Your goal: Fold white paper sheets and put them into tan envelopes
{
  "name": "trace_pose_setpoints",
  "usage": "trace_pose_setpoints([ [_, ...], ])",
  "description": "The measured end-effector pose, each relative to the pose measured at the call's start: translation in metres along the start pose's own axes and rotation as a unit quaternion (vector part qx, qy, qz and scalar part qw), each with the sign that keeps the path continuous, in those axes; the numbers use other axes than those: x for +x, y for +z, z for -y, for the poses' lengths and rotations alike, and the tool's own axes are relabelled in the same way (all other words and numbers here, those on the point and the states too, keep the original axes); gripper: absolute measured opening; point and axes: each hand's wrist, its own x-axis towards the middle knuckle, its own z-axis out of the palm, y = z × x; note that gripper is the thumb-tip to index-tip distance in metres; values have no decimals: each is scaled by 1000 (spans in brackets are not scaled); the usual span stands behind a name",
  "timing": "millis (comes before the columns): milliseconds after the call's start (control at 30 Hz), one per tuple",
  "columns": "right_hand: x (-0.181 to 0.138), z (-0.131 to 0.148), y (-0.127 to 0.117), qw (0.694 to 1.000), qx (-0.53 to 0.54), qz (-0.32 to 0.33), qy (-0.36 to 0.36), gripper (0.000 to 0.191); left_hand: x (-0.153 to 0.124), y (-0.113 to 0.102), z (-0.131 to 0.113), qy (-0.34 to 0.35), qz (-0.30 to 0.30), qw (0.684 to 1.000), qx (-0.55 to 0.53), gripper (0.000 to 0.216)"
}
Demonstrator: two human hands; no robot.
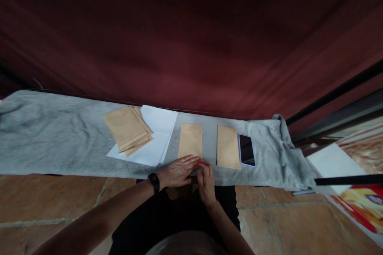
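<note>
A brown paper envelope (190, 139) lies on the grey cloth directly in front of me. My left hand (181, 170), with a black watch on the wrist, rests flat across its near end, fingers stretched out. At the near right corner, my right hand (206, 182) has its fingers bent and drawn together on the envelope's edge, touching the left fingertips. The hands hide the near edge. To the right lies a second brown envelope (228, 147). On the left, a loose pile of brown envelopes (127, 127) rests on white paper sheets (161, 127).
A phone (247, 150) with a dark screen lies beside the second envelope. Grey cloth (60, 135) covers the long, narrow surface, wrinkled at both ends. A dark red fabric wall (179, 67) rises behind it. Black bars (347, 180) and printed packaging (365, 203) stand at the right.
</note>
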Motion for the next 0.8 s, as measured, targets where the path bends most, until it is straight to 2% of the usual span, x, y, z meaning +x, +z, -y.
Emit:
trace_pose_setpoints([
  [233,14,5,-7,991,-74,95,-52,46,-19,14,-6,-23,-9,999,24,67],
  [467,43,3,-1,961,-173,186,-109,47,-30,22,-9,-29,-31,998,40,70],
  [633,53,-3,3,948,-248,166,-109,49,-31,20,-10,-27,-20,999,43,71],
  [800,46,-12,-4,947,-267,134,-117,53,-38,23,-12,-38,-34,997,55,69],
])
